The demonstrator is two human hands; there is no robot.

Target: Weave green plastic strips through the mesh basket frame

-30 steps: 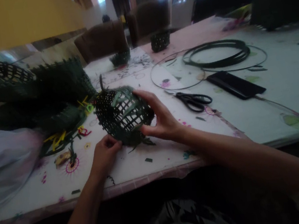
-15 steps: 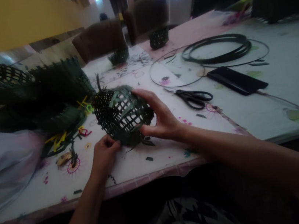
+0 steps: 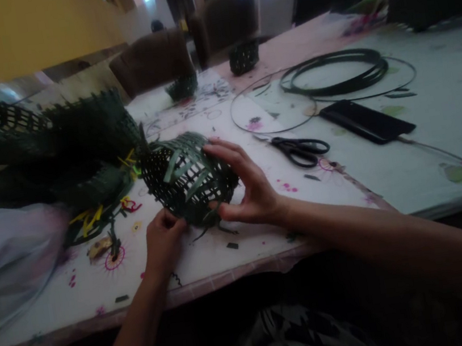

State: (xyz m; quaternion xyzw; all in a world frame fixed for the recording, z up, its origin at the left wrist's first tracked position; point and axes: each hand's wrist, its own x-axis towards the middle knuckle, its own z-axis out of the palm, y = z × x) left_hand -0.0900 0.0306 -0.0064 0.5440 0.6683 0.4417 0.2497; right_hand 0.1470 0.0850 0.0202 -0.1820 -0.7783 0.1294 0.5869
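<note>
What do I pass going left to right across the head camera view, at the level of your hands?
Pile of green woven baskets → left hand → half-woven green basket → right hand → scissors → flat black case

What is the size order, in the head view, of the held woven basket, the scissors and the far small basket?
Largest to smallest: held woven basket, then scissors and far basket; nearness makes the last two unsure.
</note>
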